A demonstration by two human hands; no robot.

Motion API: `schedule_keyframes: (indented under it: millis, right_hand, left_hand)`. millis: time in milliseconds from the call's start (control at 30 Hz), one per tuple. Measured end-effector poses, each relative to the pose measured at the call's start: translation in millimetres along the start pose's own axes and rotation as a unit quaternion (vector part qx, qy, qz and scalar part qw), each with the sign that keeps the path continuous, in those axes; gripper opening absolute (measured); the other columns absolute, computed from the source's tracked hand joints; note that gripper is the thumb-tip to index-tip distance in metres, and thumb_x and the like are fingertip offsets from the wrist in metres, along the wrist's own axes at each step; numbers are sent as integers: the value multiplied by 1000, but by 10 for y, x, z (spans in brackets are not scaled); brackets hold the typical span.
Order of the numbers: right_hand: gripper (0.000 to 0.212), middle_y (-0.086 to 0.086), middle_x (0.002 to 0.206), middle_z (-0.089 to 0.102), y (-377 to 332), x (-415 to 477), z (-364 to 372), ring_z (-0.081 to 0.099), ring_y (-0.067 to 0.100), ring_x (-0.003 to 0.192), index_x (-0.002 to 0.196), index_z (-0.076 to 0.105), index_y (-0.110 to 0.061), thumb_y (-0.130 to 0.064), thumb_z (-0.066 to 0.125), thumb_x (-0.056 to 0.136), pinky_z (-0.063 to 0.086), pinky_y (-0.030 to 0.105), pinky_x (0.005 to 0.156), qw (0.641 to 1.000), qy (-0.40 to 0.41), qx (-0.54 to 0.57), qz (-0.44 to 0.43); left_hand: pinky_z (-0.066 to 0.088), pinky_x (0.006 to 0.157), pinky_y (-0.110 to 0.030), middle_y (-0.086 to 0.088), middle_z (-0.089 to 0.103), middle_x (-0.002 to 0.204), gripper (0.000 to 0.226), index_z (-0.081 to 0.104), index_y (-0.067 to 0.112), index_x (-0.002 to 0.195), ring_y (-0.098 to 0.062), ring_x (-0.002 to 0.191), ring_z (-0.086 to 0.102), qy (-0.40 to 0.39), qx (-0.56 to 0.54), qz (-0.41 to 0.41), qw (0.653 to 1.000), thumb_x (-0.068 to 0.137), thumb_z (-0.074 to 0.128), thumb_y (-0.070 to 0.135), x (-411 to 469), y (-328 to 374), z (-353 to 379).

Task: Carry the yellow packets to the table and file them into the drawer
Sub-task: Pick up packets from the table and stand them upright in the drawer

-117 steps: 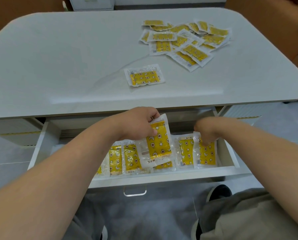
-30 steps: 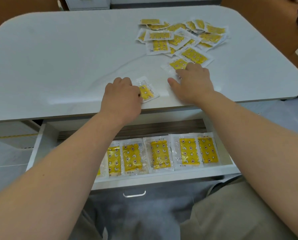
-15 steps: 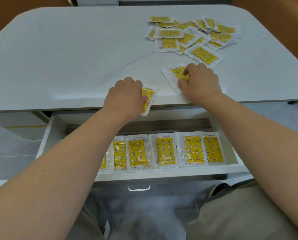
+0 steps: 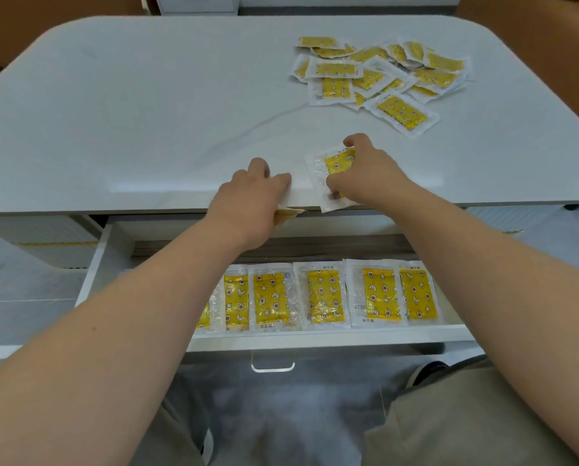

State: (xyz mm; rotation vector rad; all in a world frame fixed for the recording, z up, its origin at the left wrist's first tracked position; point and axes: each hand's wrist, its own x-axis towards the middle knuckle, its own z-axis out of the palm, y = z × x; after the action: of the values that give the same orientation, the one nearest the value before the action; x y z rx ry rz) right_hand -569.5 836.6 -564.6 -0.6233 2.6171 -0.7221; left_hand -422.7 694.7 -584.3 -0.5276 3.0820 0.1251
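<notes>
Head view: the left hand point(image 4: 251, 200) sits at the front edge of the table point(image 4: 147, 112), centre of frame, its fingers curled over an edge packet point(image 4: 286, 212). Only the packet's corner shows, poking out under the palm past the lip. Just right of it, the right hand point(image 4: 365, 176) pinches a second packet point(image 4: 335, 166) between thumb and fingers, and the packet's near end overhangs the edge. Likely reason for working at the lip is that thin film lying flat is easier to get fingers under there. The open drawer point(image 4: 315, 338) is directly below, so the drop is short. A filed row point(image 4: 318, 297) lies side by side against the drawer's front wall, overlapping at frame left, where the forearm hides the rest. The loose pile point(image 4: 382, 79) at upper right is well apart from both hands. Judged: filing is partly done and many packets remain.
</notes>
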Motion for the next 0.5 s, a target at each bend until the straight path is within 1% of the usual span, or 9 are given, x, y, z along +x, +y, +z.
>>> schedule_keyframes:
  millis: [67,100,133,200,267,300,367,433,500]
  right_hand:
    - [82,6,115,56,-26,-25,2,59,29,101,152,30,-28,-24,67,79,53,41,84,1000,7,-2,-15]
    - [83,5,111,56,-34,-34,-4,59,26,96,153,28,-27,-21,68,80,51,38,78,1000,13,-4,-22]
    - [86,4,108,55,-45,-45,-9,58,24,91,155,26,-27,-17,68,81,50,36,74,999,18,-3,-29]
    - [93,2,103,55,-69,-74,-17,57,20,86,159,20,-28,-11,69,81,51,37,73,999,21,4,-45]
    - [97,0,104,55,-100,-116,-16,59,21,88,159,19,-30,-9,71,80,54,39,78,998,10,2,-58]
    - [98,0,108,55,-115,-140,-11,60,21,91,159,20,-32,-10,72,79,56,40,79,998,1,0,-64]
    - [97,-1,112,56,-141,-177,15,61,21,93,157,23,-34,-12,74,77,58,40,75,997,-18,2,-76]
    - [98,-1,109,57,-169,-198,55,61,19,88,155,24,-35,-12,75,75,54,35,67,996,-34,4,-86]
    - [97,-1,110,56,-207,-218,98,60,17,85,154,24,-35,-14,76,75,49,32,63,995,-44,-12,-92]
  left_hand:
    - [55,86,-45,-7,44,132,56,49,26,140,-30,107,56,4,-19,6,1000,90,73,28,3,-28,-11]
    - [55,83,-43,-4,47,128,51,54,27,134,-27,103,58,3,-39,1,999,87,75,26,0,-36,-41]
    - [54,79,-41,-2,52,121,42,59,27,125,-26,98,59,1,-56,-5,998,86,76,26,-5,-41,-87]
    - [50,70,-36,2,61,101,22,64,27,102,-23,91,60,-10,-74,-11,997,84,75,32,-20,-43,-201]
    - [50,67,-36,3,65,88,15,67,24,92,-21,84,61,-36,-90,-9,995,84,74,35,-59,-38,-341]
    - [52,67,-37,3,66,85,15,69,22,89,-20,82,62,-56,-108,-10,993,84,74,35,-91,-39,-418]
    - [54,69,-37,2,70,81,13,74,22,86,-17,78,65,-106,-145,-23,984,85,75,35,-158,-70,-544]
    - [53,69,-33,4,73,81,12,77,23,87,-15,78,66,-161,-149,-40,975,86,74,34,-215,-128,-607]
    - [55,76,-32,7,74,85,13,78,23,92,-13,82,67,-213,-127,-52,967,86,75,34,-245,-205,-604]
